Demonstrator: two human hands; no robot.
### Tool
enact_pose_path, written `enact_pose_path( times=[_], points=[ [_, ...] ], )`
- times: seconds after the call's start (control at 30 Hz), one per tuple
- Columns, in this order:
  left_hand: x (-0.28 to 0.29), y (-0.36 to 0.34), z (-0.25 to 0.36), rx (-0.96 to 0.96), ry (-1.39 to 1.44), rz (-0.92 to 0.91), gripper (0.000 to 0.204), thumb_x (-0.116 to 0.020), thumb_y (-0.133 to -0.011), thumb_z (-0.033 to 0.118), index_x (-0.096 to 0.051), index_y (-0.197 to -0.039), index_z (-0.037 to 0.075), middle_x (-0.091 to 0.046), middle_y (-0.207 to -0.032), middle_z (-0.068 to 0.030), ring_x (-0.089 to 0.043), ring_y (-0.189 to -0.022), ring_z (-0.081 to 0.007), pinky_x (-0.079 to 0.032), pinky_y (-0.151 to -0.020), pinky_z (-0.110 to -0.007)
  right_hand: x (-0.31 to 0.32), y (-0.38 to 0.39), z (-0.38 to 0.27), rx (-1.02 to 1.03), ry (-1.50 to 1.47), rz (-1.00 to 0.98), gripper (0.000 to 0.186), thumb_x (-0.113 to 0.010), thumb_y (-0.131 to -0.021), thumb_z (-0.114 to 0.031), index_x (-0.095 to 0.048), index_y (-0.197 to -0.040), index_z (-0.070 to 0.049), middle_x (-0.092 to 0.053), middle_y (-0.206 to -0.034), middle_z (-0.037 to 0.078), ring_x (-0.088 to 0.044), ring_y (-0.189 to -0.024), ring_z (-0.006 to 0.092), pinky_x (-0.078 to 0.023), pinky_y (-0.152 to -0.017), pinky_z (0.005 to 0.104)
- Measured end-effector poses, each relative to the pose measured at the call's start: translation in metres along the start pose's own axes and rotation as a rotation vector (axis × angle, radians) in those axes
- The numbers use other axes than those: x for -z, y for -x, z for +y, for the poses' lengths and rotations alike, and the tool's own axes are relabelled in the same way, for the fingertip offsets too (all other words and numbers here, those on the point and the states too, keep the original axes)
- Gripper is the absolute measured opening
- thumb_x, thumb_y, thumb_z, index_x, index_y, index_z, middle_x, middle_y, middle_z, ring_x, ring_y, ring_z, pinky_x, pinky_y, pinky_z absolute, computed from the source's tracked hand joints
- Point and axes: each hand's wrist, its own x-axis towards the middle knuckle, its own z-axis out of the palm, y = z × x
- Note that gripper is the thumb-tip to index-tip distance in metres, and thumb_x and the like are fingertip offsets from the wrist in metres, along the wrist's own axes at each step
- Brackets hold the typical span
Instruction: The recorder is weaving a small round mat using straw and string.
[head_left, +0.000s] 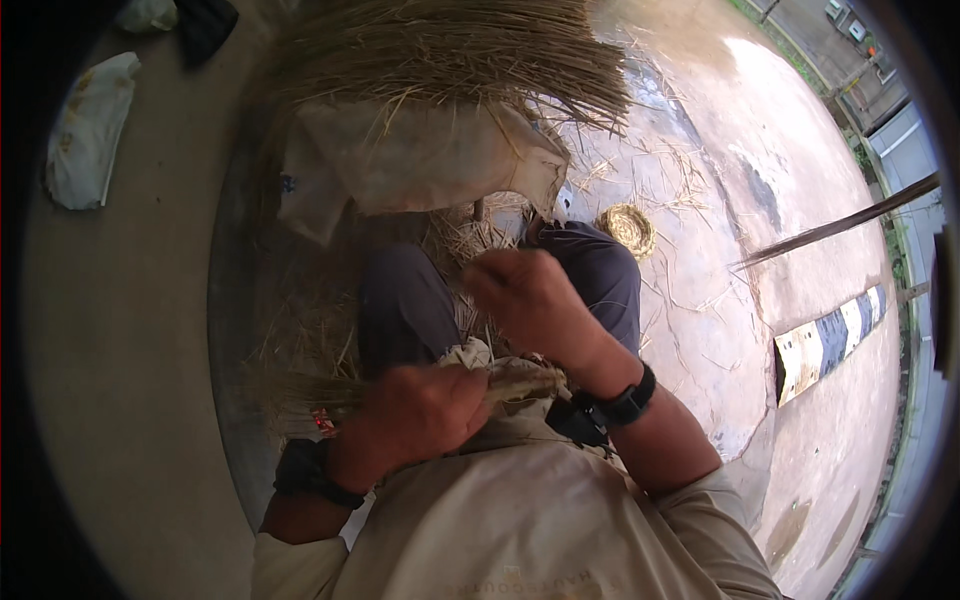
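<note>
I sit with knees bent. My left hand (420, 410) is closed on a bundle of straw (525, 388) lying across my lap; loose stalks trail out to the left. My right hand (515, 295) is raised above that bundle, between my knees, with its fingers curled together; what they hold, if anything, is too blurred to make out. Straw litters the ground (670, 310) around my legs. Beyond my knees a pale sack (420, 150) lies beneath a large pile of straw (460, 50). A small coiled straw ring (627, 232) rests beside my right knee.
A white sack (90, 130) and a dark cloth (205, 30) lie at the upper left. On the right stand a slanted pole (840, 222) and a black-and-white striped barrier (830, 340), with a fence and road beyond.
</note>
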Motion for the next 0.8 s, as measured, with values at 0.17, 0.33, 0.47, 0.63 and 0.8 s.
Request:
enact_pose_path(
  times=[0.17, 0.33, 0.47, 0.63, 0.8],
  points=[
    [-0.007, 0.006, -0.016, 0.042, 0.035, 0.002, 0.020, -0.074, -0.089, 0.022, -0.060, -0.089, 0.007, -0.064, -0.074, -0.0100, -0.068, -0.062, -0.0288, -0.054, -0.053, -0.042, -0.017, 0.020, -0.003, 0.055, -0.322, 0.132, 0.018, -0.061, -0.105, -0.015, -0.072, -0.111, -0.002, -0.068, -0.087, 0.008, -0.069, -0.070, 0.0234, -0.055, -0.065, 0.0396],
    [0.022, 0.023, -0.046, 0.168, -0.069, -0.030, 0.019, -0.073, -0.091, 0.021, -0.061, -0.094, 0.006, -0.067, -0.078, -0.0129, -0.069, -0.065, -0.0334, -0.054, -0.058, -0.048, 0.051, 0.029, -0.023, -0.454, -1.827, 0.403, 0.029, -0.052, -0.112, -0.022, -0.062, -0.129, -0.001, -0.060, -0.077, 0.001, -0.054, -0.055, 0.0113, -0.046, -0.046, 0.0290],
    [0.074, 0.077, -0.095, 0.513, -0.159, -0.034, 0.019, -0.071, -0.093, 0.019, -0.061, -0.099, 0.004, -0.068, -0.082, -0.0199, -0.069, -0.073, -0.0421, -0.053, -0.063, -0.053, 0.136, 0.101, 0.039, -0.209, -1.479, 0.659, 0.032, -0.048, -0.112, -0.015, -0.053, -0.138, 0.002, -0.047, -0.079, -0.002, -0.036, -0.053, 0.0044, -0.029, -0.039, 0.0202],
    [0.134, 0.128, -0.132, 0.664, -0.402, -0.033, 0.019, -0.069, -0.094, 0.016, -0.059, -0.095, 0.000, -0.065, -0.082, -0.0248, -0.066, -0.078, -0.0474, -0.050, -0.064, -0.053, 0.255, 0.251, 0.139, -0.470, -0.979, 1.169, 0.040, -0.050, -0.111, -0.011, -0.048, -0.147, 0.005, -0.046, -0.082, -0.005, -0.032, -0.055, 0.0038, -0.026, -0.041, 0.0187],
    [0.140, 0.166, -0.156, 0.741, -0.393, -0.039, 0.021, -0.069, -0.094, 0.018, -0.058, -0.091, 0.001, -0.065, -0.080, -0.0245, -0.066, -0.075, -0.0471, -0.051, -0.063, -0.053, 0.333, 0.392, 0.200, -0.631, -0.822, 1.416, 0.039, -0.055, -0.109, -0.012, -0.055, -0.145, 0.003, -0.047, -0.081, -0.004, -0.032, -0.057, 0.0028, -0.026, -0.043, 0.0194]
  ],
)
